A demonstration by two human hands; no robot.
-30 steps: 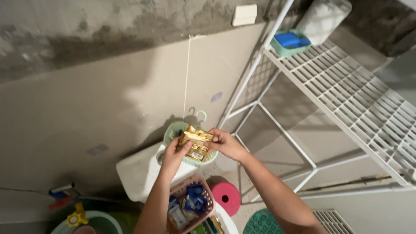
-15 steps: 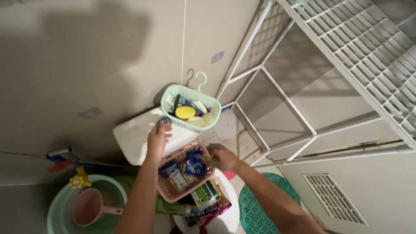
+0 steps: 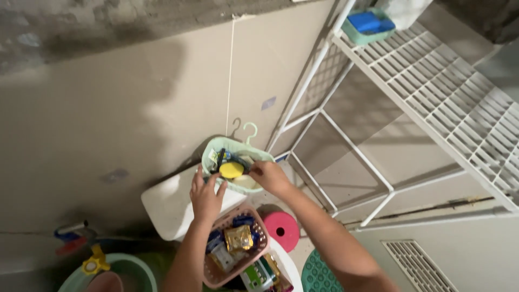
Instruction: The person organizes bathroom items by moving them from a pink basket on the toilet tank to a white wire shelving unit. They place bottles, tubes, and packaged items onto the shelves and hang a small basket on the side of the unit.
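A mint-green plastic basket (image 3: 214, 147) with a hook handle stands on a white toilet tank (image 3: 167, 203). It holds a round yellow object (image 3: 231, 170) and several small packets. My left hand (image 3: 205, 196) rests with fingers spread against the basket's near rim. My right hand (image 3: 270, 177) reaches into the basket from the right, fingers curled among its contents; what they grip is hidden. Below my hands a pink basket (image 3: 259, 258) holds small sachets and a gold packet (image 3: 238, 238).
A white wire rack (image 3: 432, 92) fills the right side, with a blue-and-green soap dish (image 3: 367, 24) on its shelf. A pink round object (image 3: 281, 230), a green perforated item (image 3: 319, 276), a green bucket (image 3: 130, 269) and a floor vent (image 3: 427, 265) lie below.
The gold packet that both hands held is now in the pink basket. Both hands have moved up to the green basket, and the view has tilted upward again.
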